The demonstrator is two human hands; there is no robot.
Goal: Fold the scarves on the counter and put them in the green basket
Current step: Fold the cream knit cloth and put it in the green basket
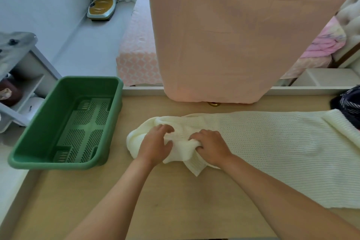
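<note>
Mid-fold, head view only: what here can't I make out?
All in the head view:
- cream scarf: right end cut off by the frame edge.
- dark striped cloth: mostly cut off at the right edge; type unclear.
- scarf's bunched end: partly covered by left hand and right hand.
- brass object: mostly hidden by the hanging peach cloth.

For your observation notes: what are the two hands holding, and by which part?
Both the left hand and right hand grip the cream scarf at its bunched left end.
</note>
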